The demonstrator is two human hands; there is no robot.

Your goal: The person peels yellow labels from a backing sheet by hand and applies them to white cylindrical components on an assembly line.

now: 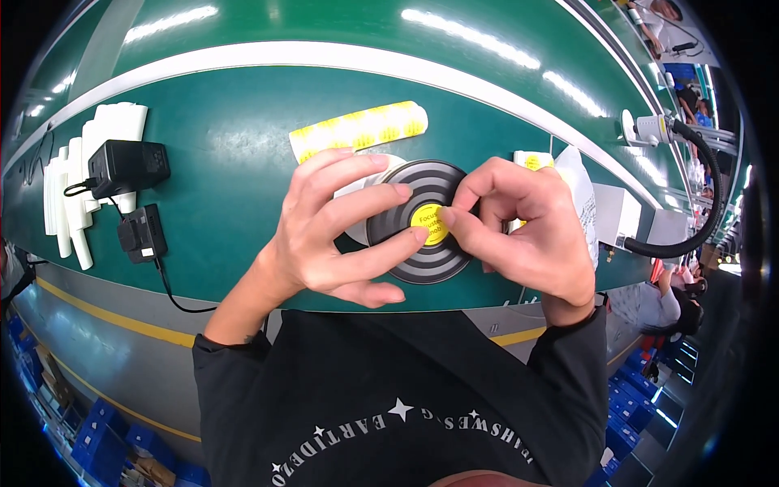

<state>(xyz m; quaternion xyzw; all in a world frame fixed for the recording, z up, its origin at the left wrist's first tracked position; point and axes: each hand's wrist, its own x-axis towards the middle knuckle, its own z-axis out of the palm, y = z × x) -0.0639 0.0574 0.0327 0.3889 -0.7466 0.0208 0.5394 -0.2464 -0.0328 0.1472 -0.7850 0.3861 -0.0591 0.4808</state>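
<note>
A dark grey, ridged round disc lies in front of me, with a round yellow label at its centre. My left hand spreads over the disc's left side, its fingers apart and a fingertip resting at the label's edge. Thumb and index finger of my right hand come together in a pinch at the label's right edge. Part of a white round thing shows under my left fingers; I cannot tell its kind. Just beyond the disc lies a roll of yellow-and-white label sheet.
Black power adapters with cables sit on the left of the green table, beside white tubes. At right are another yellow-printed roll, a white plastic bag, a white box and a black flexible hose.
</note>
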